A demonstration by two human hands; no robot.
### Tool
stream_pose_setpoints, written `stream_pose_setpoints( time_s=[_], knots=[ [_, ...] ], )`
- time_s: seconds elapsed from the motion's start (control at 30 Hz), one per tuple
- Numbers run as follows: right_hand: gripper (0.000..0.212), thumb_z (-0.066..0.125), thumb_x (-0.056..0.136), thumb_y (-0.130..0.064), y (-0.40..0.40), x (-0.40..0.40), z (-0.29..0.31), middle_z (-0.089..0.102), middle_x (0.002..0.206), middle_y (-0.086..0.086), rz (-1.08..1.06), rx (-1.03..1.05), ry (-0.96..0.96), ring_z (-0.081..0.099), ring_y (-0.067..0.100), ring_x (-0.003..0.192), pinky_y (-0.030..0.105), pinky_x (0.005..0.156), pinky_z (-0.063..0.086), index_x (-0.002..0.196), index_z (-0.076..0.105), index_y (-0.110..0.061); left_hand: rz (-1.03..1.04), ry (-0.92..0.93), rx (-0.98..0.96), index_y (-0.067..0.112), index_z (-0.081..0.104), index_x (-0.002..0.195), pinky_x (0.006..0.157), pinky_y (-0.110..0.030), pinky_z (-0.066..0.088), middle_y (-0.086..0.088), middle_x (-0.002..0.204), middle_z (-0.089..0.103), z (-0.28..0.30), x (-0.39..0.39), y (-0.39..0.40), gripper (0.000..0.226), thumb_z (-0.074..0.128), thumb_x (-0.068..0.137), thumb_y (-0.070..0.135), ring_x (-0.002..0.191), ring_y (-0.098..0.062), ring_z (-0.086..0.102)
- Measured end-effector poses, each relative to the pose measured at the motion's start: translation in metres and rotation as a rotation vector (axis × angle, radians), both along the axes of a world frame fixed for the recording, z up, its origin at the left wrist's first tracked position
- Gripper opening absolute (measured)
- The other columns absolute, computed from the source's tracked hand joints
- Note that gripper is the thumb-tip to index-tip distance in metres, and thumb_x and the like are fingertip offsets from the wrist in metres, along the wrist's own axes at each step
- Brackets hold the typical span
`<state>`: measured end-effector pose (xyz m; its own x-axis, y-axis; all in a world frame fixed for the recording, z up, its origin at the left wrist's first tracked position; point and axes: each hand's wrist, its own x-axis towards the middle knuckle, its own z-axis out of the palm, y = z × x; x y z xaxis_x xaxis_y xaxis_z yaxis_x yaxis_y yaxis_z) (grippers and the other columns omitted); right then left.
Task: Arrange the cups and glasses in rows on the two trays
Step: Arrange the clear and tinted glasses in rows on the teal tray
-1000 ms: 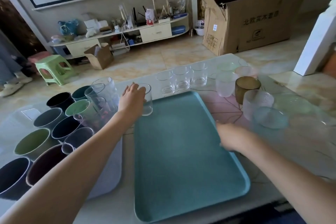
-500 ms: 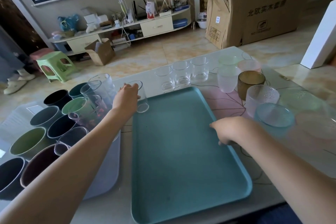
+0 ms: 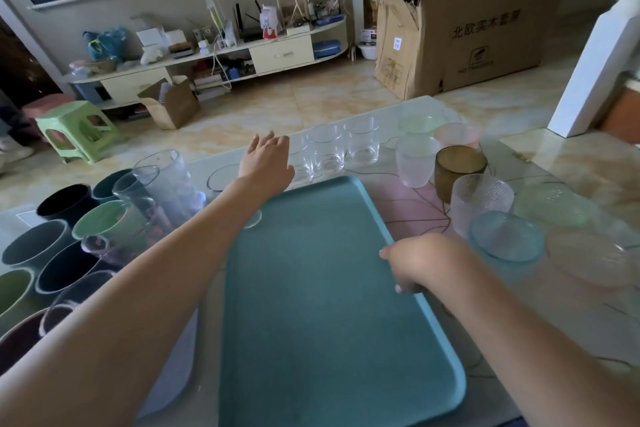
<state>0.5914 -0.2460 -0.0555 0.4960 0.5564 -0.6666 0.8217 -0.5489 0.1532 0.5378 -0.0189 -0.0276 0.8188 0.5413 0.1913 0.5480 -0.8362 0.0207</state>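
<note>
A teal tray (image 3: pixel 311 305) lies in front of me, its surface bare. My right hand (image 3: pixel 415 267) grips its right rim with curled fingers. My left hand (image 3: pixel 266 159) is stretched past the tray's far-left corner, fingers spread, right next to the leftmost of three clear glasses (image 3: pixel 327 152) lined up behind the tray. One clear glass (image 3: pixel 252 222) stands at the tray's far-left corner, mostly hidden by my forearm. A pale tray (image 3: pixel 173 357) on the left carries several mugs (image 3: pixel 104 222) and tall clear glasses (image 3: pixel 166 177).
Right of the teal tray stand a frosted glass (image 3: pixel 414 161), an amber glass (image 3: pixel 459 170), a textured glass (image 3: pixel 481 201), a blue glass (image 3: pixel 505 243) and pink and green cups behind. A cardboard box (image 3: pixel 467 31) and a green stool (image 3: pixel 76 128) sit on the floor beyond.
My left hand let go of the clear glass at the teal tray's far-left corner and moved back and right to the row of clear glasses. My right hand stays on the rim.
</note>
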Motion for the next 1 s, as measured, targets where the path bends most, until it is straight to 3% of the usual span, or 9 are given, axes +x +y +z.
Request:
stream_pose_setpoints(
  time_s=[0.07,0.13,0.2,0.27,0.5,0.73,1.0],
  knots=[
    [0.069,0.052,0.09,-0.022,0.0,0.0,0.001,0.043,0.145,0.004,-0.022,0.025,0.025,0.05,0.03,0.123,0.039,0.097,0.046,0.15,0.018,-0.027,0.036,0.07,-0.022,0.0,0.039,0.131,0.12,-0.038,0.005,-0.02,0.14,0.044,-0.01,0.016,0.005,0.043,0.049,0.09,0.014,0.142,-0.028,0.025],
    [0.076,0.051,0.091,-0.02,0.0,-0.001,0.003,0.04,0.147,0.005,-0.016,0.03,0.036,0.05,0.031,0.124,0.04,0.096,0.045,0.151,0.006,-0.03,0.095,0.089,-0.065,0.001,0.045,0.125,0.117,-0.04,0.014,-0.022,0.129,0.051,-0.019,0.025,0.008,0.037,0.047,0.089,0.009,0.131,-0.032,0.038],
    [0.066,0.051,0.09,-0.02,0.002,0.0,0.002,0.045,0.142,0.004,-0.012,0.027,0.054,0.052,0.029,0.122,0.039,0.093,0.044,0.149,0.023,-0.029,0.133,0.02,-0.095,0.002,0.05,0.118,0.104,-0.04,0.032,-0.022,0.118,0.056,-0.024,0.03,0.008,0.031,0.043,0.088,0.003,0.115,-0.034,0.049],
    [0.058,0.052,0.09,-0.02,0.003,0.001,0.0,0.048,0.14,0.002,-0.024,0.03,0.063,0.052,0.027,0.121,0.039,0.093,0.045,0.144,0.035,-0.027,0.147,-0.063,-0.079,0.003,0.055,0.109,0.089,-0.037,0.04,-0.022,0.11,0.06,-0.026,0.031,0.005,0.029,0.039,0.086,-0.005,0.105,-0.036,0.053],
    [0.058,0.052,0.089,-0.021,0.004,-0.001,-0.002,0.048,0.141,0.001,-0.018,0.017,0.02,0.053,0.028,0.12,0.036,0.088,0.045,0.144,0.035,-0.029,0.07,-0.213,0.091,0.002,0.059,0.103,0.083,-0.038,0.038,-0.019,0.1,0.065,-0.015,0.006,-0.022,0.023,0.045,0.086,-0.003,0.105,-0.033,0.051],
    [0.057,0.053,0.091,-0.03,0.001,-0.003,-0.002,0.046,0.143,0.003,0.043,-0.037,-0.047,0.052,0.03,0.124,0.041,0.1,0.045,0.144,0.035,-0.023,0.051,-0.399,0.0,0.006,0.062,0.1,0.075,-0.032,0.034,-0.011,0.095,0.065,0.012,-0.074,-0.079,0.016,0.05,0.09,0.007,0.098,-0.031,0.053],
    [0.054,0.052,0.091,-0.026,-0.006,-0.013,0.004,0.049,0.141,0.004,0.117,-0.038,-0.115,0.053,0.027,0.123,0.038,0.099,0.046,0.143,0.039,-0.019,0.116,-0.234,-0.023,0.009,0.062,0.091,0.077,-0.032,0.036,-0.007,0.089,0.068,-0.023,-0.14,-0.095,0.015,0.051,0.092,0.019,0.096,-0.029,0.054]
  ],
)
